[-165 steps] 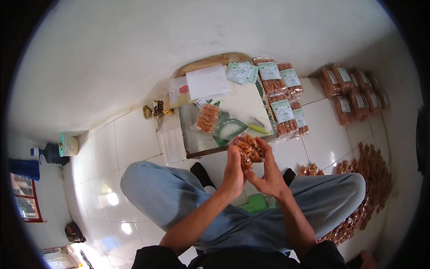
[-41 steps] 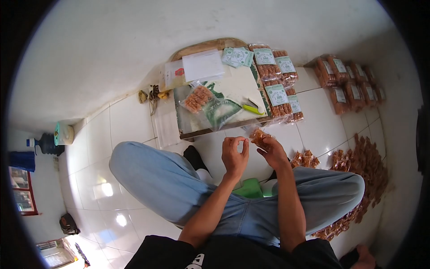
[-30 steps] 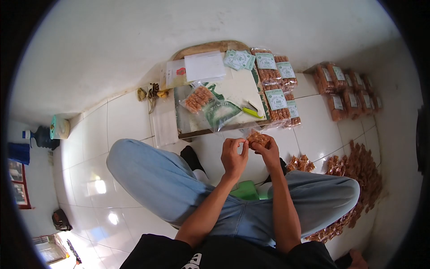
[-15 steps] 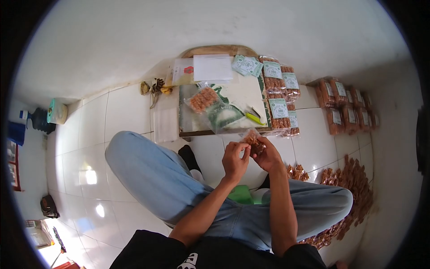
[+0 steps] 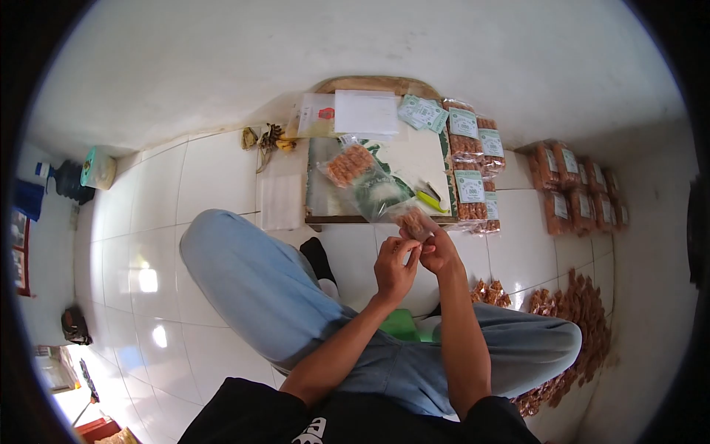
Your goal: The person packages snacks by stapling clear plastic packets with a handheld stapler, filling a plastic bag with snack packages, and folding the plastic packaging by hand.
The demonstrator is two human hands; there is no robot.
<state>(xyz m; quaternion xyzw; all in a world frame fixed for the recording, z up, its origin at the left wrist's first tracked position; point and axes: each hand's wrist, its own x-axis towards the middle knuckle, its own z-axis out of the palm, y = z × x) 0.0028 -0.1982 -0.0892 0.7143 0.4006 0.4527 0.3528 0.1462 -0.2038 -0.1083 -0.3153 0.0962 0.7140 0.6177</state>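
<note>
My right hand is closed around a small clear packet of brown snack, held just past the low table's near edge. My left hand pinches with thumb and forefinger at the packet's lower end; what exactly lies between the fingertips is too small to make out. Beyond them, a larger clear plastic bag with snack packets in its far end lies on the low table. A lime-green tool, seemingly a stapler, rests near the table's right front corner.
White sheets and green printed labels lie at the back. Labelled snack packs are stacked along the right edge, with more packs by the wall. Loose small packets are heaped at right. A green object sits between my legs.
The packet has tilted and shifted slightly left and up in my right hand. My left fingers have moved to its lower end. The whole view has shifted a little.
</note>
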